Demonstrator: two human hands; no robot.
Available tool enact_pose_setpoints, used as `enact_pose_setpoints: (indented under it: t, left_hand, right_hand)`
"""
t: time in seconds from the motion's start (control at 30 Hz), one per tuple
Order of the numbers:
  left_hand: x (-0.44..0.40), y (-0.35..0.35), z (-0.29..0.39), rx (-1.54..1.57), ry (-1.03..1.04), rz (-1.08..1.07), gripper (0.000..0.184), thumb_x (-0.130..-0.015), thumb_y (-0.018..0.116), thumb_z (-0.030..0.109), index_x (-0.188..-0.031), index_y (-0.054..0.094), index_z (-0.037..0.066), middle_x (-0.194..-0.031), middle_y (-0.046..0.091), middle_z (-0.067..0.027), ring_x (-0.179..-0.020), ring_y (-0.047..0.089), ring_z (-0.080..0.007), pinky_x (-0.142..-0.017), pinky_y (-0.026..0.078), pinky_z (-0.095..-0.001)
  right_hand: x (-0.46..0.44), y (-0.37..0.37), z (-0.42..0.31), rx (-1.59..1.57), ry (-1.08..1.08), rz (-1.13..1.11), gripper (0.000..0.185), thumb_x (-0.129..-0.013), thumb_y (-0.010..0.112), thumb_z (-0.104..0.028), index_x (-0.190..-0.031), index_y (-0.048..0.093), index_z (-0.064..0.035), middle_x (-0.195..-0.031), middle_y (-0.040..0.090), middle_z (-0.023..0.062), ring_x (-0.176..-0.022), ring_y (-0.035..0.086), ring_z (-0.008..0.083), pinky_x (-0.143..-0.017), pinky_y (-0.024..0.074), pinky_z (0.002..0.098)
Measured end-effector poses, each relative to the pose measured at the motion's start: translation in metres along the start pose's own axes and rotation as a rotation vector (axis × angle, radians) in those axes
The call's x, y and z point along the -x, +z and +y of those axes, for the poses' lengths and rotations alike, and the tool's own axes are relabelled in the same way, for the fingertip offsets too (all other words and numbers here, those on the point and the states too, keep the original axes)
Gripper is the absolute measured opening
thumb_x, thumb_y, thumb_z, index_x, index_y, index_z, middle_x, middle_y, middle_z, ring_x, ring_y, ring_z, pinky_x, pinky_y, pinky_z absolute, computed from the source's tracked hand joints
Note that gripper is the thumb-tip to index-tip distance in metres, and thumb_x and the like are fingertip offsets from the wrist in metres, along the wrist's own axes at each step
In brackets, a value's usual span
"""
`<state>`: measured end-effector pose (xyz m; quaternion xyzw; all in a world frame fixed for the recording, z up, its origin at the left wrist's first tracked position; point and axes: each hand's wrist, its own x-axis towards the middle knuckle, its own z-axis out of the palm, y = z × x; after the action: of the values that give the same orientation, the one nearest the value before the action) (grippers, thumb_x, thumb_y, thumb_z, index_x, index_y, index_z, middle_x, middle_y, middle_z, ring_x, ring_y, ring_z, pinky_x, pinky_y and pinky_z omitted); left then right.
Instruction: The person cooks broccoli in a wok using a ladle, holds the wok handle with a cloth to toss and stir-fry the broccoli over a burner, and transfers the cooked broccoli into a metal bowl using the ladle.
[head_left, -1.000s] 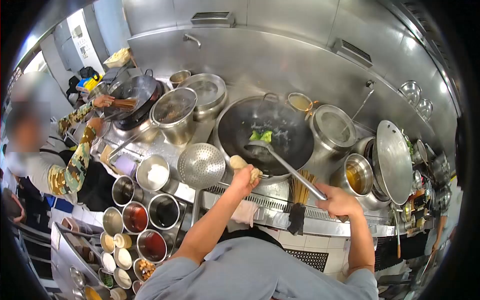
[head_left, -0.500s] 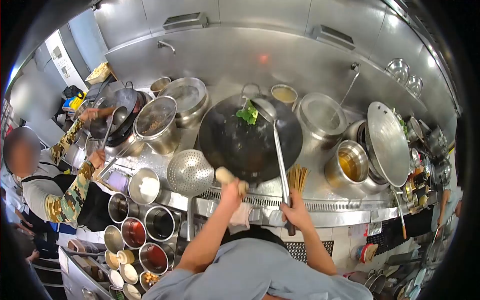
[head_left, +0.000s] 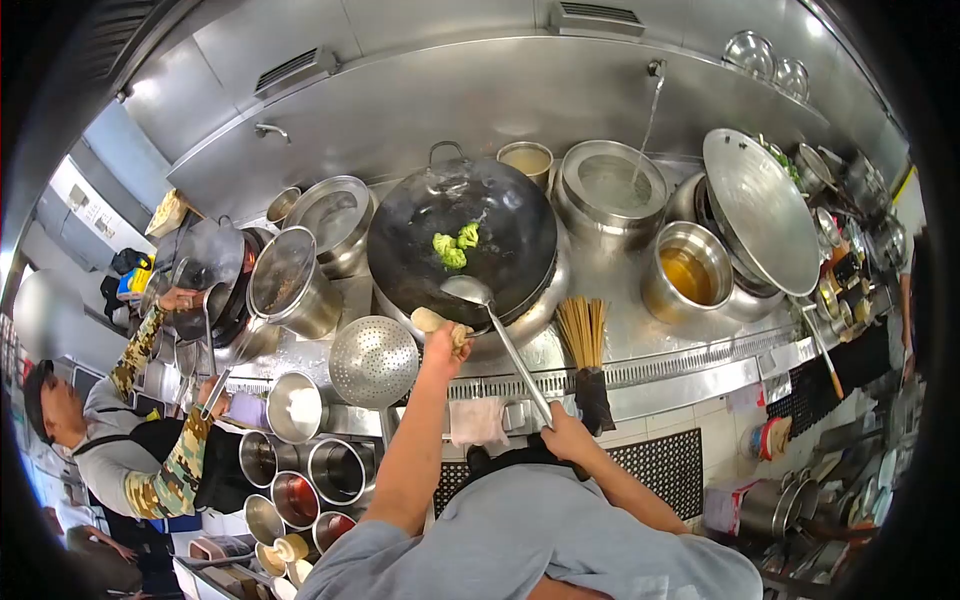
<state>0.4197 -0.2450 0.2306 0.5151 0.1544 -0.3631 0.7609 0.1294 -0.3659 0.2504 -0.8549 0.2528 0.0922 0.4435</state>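
Note:
Several green broccoli florets [head_left: 456, 246] lie in the middle of a large black wok [head_left: 400, 225] on the range in front of me. At the wok's near rim, my left hand [head_left: 443, 352] is closed around a bunched beige cloth [head_left: 430, 321]. The handle under the cloth is hidden. My right hand [head_left: 568, 437] grips the long handle of a steel ladle [head_left: 515, 360]. The ladle's bowl rests low over the near part of the wok, apart from the broccoli. Left of my left hand is a perforated steel strainer [head_left: 374, 362].
A bamboo wok brush [head_left: 583, 335] stands right of the ladle. A pot of amber liquid [head_left: 688, 276] is farther right, and water runs from a tap into a lidded pot [head_left: 612, 185]. Sauce containers [head_left: 296, 499] are at lower left. A co-worker [head_left: 140, 440] handles another wok at far left.
The broccoli has moved from the wok's far side toward its middle. The ladle has come back from the far rim to the near side. My view has turned to the right.

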Motion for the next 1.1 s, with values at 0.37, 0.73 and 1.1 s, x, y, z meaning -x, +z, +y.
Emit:
enact_pose_setpoints:
  t: [0.37, 0.73, 1.1]
  left_hand:
    - [-0.007, -0.01, -0.005, 0.14, -0.019, -0.125, 0.02, -0.094, 0.052, 0.025, -0.099, 0.056, 0.006, -0.087, 0.063, -0.0096, -0.073, 0.061, -0.0234, -0.056, 0.051, -0.0274]
    - [0.078, 0.017, -0.013, 0.241, 0.034, -0.076, 0.017, -0.095, 0.051, 0.021, -0.104, 0.052, 0.007, -0.09, 0.063, -0.0106, -0.072, 0.061, -0.0246, -0.055, 0.05, -0.0305]
    - [0.089, 0.007, -0.021, 0.282, 0.123, -0.113, 0.015, -0.095, 0.049, 0.02, -0.091, 0.054, 0.006, -0.08, 0.063, -0.0104, -0.065, 0.061, -0.0203, -0.052, 0.049, -0.0278]
  right_hand:
    - [0.023, -0.103, -0.077, 0.132, -0.057, -0.228, 0.036, -0.087, 0.054, -0.019, -0.111, 0.043, 0.0051, -0.075, 0.064, 0.0262, -0.057, 0.065, 0.037, -0.058, 0.0529, 0.0467]
    - [-0.079, -0.158, -0.148, 0.34, -0.079, -0.218, 0.034, -0.088, 0.056, -0.019, -0.112, 0.049, 0.0031, -0.076, 0.065, 0.0182, -0.053, 0.063, 0.0255, -0.053, 0.0514, 0.0405]
    - [0.008, -0.197, -0.171, 0.225, -0.084, -0.29, 0.048, -0.086, 0.057, -0.019, -0.129, 0.048, 0.0007, -0.067, 0.06, 0.0115, -0.047, 0.058, 0.0187, -0.047, 0.0476, 0.0342]
